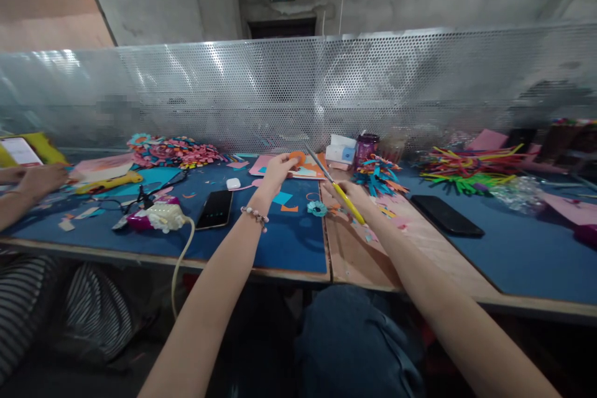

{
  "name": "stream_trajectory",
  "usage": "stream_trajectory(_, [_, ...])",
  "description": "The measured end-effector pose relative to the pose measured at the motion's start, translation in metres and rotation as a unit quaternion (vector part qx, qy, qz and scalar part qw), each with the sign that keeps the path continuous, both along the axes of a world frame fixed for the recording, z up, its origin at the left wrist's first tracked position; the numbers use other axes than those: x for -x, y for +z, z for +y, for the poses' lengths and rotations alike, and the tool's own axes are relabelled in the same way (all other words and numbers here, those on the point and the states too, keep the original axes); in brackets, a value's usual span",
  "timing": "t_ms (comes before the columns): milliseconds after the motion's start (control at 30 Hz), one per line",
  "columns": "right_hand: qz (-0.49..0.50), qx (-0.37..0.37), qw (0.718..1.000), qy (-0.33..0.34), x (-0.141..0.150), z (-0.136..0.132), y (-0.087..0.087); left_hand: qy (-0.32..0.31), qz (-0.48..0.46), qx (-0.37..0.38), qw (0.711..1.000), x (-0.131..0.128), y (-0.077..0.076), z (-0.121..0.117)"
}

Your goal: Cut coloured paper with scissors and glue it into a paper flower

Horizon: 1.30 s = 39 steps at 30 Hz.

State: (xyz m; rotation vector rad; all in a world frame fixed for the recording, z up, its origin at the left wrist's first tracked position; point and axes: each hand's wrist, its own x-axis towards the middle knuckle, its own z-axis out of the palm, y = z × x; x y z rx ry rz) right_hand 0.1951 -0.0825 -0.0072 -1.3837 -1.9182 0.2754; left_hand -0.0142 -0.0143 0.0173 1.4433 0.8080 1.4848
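My left hand point(278, 173), a beaded bracelet on its wrist, pinches a rounded piece of orange paper point(296, 158) above a small stack of coloured sheets. My right hand point(353, 191) is closed around a long slim tool with a yellow handle point(344, 198) and a narrow metal end. That metal end points up and to the left, close to the orange paper; I cannot tell whether it touches it. A small light-blue paper flower point(317, 208) lies on the blue mat between my forearms. Near it are a blue paper scrap point(282, 198) and an orange scrap point(290, 209).
A phone point(215, 209), a white case point(232, 184) and a power strip point(161, 216) with a hanging cord lie left. Right are a black phone point(448, 215), a tissue pack point(340, 152) and paper-strip bundles point(379, 175). A perforated metal panel point(280, 87) stands behind. Another person's hand point(44, 180) is far left.
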Motion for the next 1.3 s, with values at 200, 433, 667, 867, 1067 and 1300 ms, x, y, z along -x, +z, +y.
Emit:
stream_trajectory(200, [-0.014,0.025,1.000,0.007,-0.001,0.000,-0.005,0.002,-0.019,0.014,1.000,0.001,0.000,0.004])
stream_trajectory(433, [0.016,0.033,0.999,0.023,0.004,-0.003,-0.007,0.000,-0.042,0.034,0.999,0.001,0.002,0.001])
stream_trajectory(667, [0.017,0.023,0.999,0.036,0.006,0.000,-0.011,-0.023,-0.061,0.042,0.997,-0.001,0.006,-0.005])
stream_trajectory(867, [0.026,0.018,0.999,0.016,0.008,0.001,-0.014,-0.043,-0.092,0.034,0.994,-0.003,0.005,-0.003])
stream_trajectory(1067, [0.009,0.013,1.000,0.024,0.011,-0.005,-0.004,-0.048,-0.112,0.036,0.992,-0.006,0.003,-0.002])
stream_trajectory(1300, [0.012,-0.010,1.000,0.007,0.015,-0.007,-0.005,-0.059,-0.123,0.021,0.990,-0.008,0.004,-0.006])
